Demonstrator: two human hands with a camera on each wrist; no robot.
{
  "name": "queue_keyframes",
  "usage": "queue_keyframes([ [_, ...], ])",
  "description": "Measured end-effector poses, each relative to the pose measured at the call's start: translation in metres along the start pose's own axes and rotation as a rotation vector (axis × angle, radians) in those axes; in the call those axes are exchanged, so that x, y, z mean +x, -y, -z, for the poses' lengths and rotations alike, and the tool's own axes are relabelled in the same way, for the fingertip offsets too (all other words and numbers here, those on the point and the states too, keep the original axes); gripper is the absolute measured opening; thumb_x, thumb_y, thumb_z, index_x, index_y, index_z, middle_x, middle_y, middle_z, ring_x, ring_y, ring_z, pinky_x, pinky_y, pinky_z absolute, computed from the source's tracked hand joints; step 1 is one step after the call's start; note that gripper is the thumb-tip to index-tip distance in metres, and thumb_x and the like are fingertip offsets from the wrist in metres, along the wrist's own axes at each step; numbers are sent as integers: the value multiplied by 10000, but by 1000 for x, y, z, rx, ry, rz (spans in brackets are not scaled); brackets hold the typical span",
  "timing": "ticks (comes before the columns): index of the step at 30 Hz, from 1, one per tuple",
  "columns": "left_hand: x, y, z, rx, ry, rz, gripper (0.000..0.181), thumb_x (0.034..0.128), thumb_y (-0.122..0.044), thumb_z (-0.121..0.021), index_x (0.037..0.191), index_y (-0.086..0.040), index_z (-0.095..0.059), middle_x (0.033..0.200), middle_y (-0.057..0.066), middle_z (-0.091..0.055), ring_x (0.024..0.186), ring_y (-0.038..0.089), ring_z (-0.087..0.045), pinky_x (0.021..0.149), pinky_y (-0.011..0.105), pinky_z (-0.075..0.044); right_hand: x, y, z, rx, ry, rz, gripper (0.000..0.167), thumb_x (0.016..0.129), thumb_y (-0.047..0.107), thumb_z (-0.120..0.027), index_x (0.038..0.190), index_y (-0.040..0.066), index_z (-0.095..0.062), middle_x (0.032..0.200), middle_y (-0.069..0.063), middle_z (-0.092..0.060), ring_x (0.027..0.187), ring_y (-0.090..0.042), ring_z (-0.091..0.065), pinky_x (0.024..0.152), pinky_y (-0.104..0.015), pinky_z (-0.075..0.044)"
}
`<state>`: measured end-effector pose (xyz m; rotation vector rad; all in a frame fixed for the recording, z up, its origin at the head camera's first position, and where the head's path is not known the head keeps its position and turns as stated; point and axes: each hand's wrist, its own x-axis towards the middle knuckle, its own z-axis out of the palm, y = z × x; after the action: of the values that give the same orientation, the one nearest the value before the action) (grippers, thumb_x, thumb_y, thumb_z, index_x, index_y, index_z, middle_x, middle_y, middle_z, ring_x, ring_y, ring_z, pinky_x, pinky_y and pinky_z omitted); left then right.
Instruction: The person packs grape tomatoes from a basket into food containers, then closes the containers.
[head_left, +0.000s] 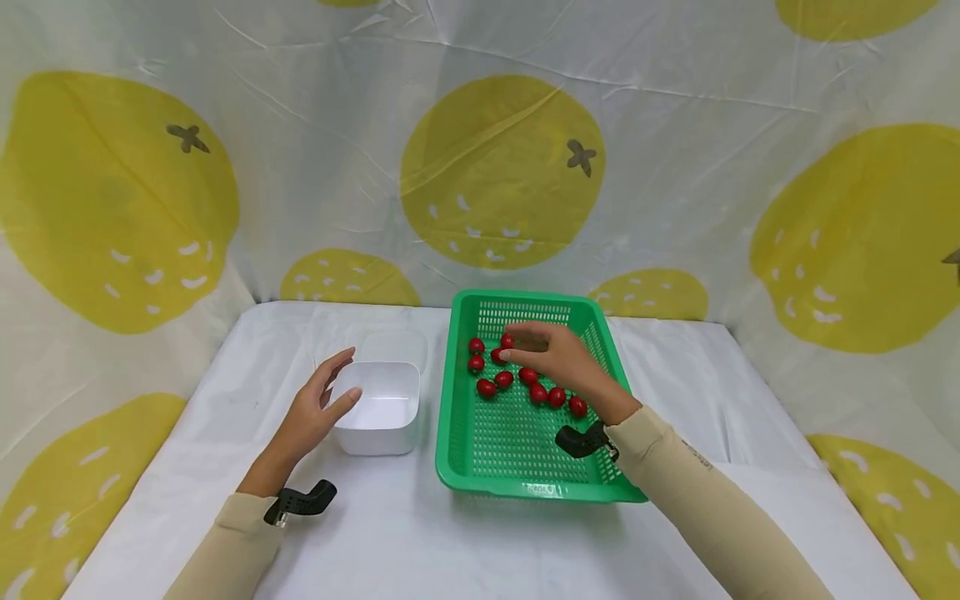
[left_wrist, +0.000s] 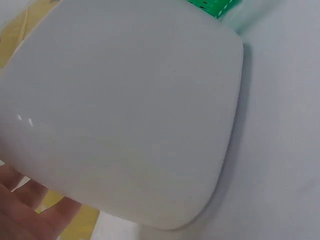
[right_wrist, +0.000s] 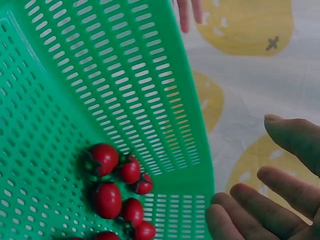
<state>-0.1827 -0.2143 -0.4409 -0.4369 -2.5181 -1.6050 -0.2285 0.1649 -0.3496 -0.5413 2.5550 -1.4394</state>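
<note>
A white square container stands on the cloth, its inside bare. My left hand is at its left side, thumb and fingers spread apart near the rim; whether they touch it I cannot tell. In the left wrist view the container's wall fills much of the picture, with left fingers beside it. Over the back half of a green basket hovers my right hand, fingers extended and nothing seen in them. Several small red tomatoes lie in the basket; the right wrist view shows tomatoes and the right hand.
A clear, flat lid-like piece lies just behind the white container. White cloth covers the table, and a curtain with yellow fruit prints hangs behind and along the sides.
</note>
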Motion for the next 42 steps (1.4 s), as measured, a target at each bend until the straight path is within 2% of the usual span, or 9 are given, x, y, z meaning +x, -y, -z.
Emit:
queue_keyframes([
  [2,0,4,0,-58,7,-15,621,957,-196,-607,1503,-148,-315,1533,121,-310,1442,333,-197,1116,580,-191,3,-2,-2,8,6,-9,487,876,321,-722,1310,141,-593,1318,-53,-594,1206,-250,-565,970,-426,-472],
  [5,-1,9,-3,-146,20,-42,613,958,-136,-596,1499,-105,-309,1543,120,-284,1460,294,-146,1164,341,-172,7,-5,-4,10,15,-10,482,874,321,-723,1306,149,-597,1318,-45,-594,1215,-251,-557,970,-425,-471],
  [8,-3,15,-6,-206,38,-51,607,963,-115,-580,1501,-97,-300,1553,111,-261,1468,267,-110,1108,125,-168,9,-11,-6,0,28,-15,469,884,316,-712,1309,151,-598,1322,-56,-589,1210,-255,-556,967,-422,-471],
  [10,-4,17,-8,-225,35,-60,592,966,-105,-566,1498,-99,-307,1552,121,-259,1469,272,-93,1077,75,-167,11,-15,-8,-13,38,-23,455,891,327,-702,1303,161,-603,1318,-61,-590,1192,-239,-564,960,-415,-474],
  [16,-7,23,-11,-279,1,-116,553,966,-11,-476,1489,-51,-302,1541,184,-253,1450,225,-156,1075,105,-203,18,-25,-17,-35,49,-42,418,889,332,-703,1257,141,-644,1272,-98,-619,1150,-235,-587,919,-408,-498],
  [24,-16,33,-12,-274,7,-66,606,969,-53,-476,1523,-173,-264,1573,63,-208,1434,103,-137,1048,103,-160,27,-33,-29,-89,106,-23,427,889,288,-707,1247,65,-648,1225,-80,-649,1122,-245,-604,908,-399,-506],
  [30,-17,37,-15,-269,-2,-74,607,967,-60,-501,1520,-169,-275,1573,51,-215,1459,145,-84,1068,107,-135,28,-37,-36,-123,112,-27,380,879,256,-720,1203,62,-677,1163,-68,-680,1056,-216,-636,870,-366,-523],
  [36,-17,34,-15,-289,-24,-22,593,965,-78,-538,1505,-184,-318,1571,9,-227,1477,266,-18,1076,79,-134,28,-41,-43,-146,122,-20,340,875,222,-727,1177,69,-697,1146,-98,-688,1037,-202,-639,865,-361,-518],
  [42,-16,37,-17,-300,-26,4,604,962,-81,-542,1508,-199,-312,1579,17,-206,1477,264,-6,1117,148,-116,28,-44,-48,-214,128,17,319,868,192,-730,1159,62,-708,1103,-77,-705,1020,-209,-641,833,-347,-519],
])
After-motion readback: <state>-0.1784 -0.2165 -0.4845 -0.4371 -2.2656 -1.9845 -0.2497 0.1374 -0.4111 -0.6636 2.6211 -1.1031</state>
